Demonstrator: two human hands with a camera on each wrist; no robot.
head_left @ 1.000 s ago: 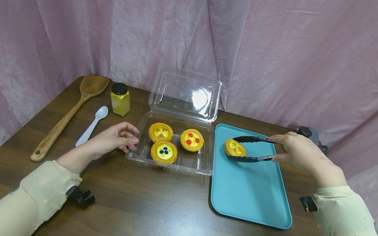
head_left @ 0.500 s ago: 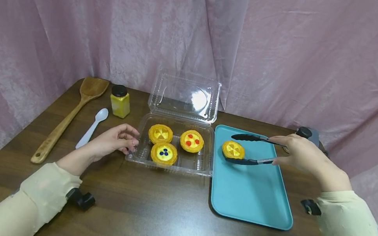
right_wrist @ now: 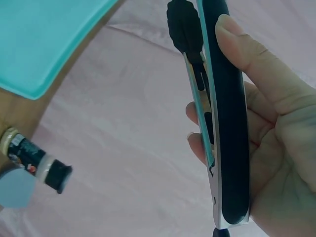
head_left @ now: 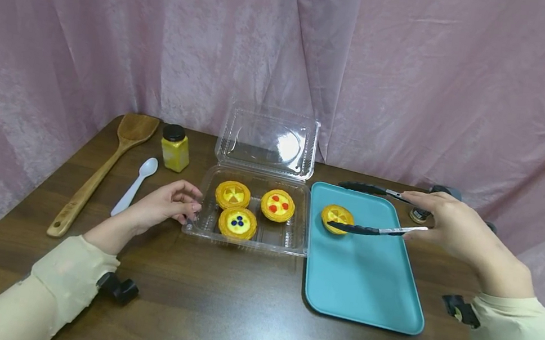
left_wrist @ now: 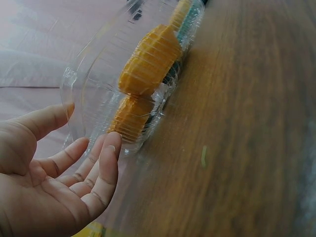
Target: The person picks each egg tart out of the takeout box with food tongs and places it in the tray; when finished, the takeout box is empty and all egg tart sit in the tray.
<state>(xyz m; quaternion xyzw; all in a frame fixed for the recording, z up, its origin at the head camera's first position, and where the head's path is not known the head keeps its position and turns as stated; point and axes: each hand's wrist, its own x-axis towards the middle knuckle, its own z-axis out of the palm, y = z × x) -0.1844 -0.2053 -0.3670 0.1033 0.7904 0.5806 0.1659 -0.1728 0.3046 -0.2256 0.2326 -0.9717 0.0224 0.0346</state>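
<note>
- Left hand (head_left: 166, 205): fingers loosely bent and apart at the left corner of the clear container (head_left: 253, 243); firm contact not confirmed.
- Right hand (head_left: 466, 233): clamped on the tongs (right_wrist: 232, 123), whose arms stand spread.
- Tart with pale wedges (head_left: 337, 214): face up near the far left of the teal tray (head_left: 366, 278). The nearer tong arm crosses its near edge in the head view; contact cannot be told.
- Container: lid (head_left: 266, 138) raised; inside are a red-topped tart (head_left: 278, 206), a blue-topped tart (head_left: 237, 223) and a second wedge-topped tart (head_left: 232, 194).
- Step in hand, as judged: freeing the tart from the tongs.
- Next move, as judged: calls for drawing the nearer tong arm clear of the tart with the arms spread, without dragging it; the left hand need only steady the container.
</note>
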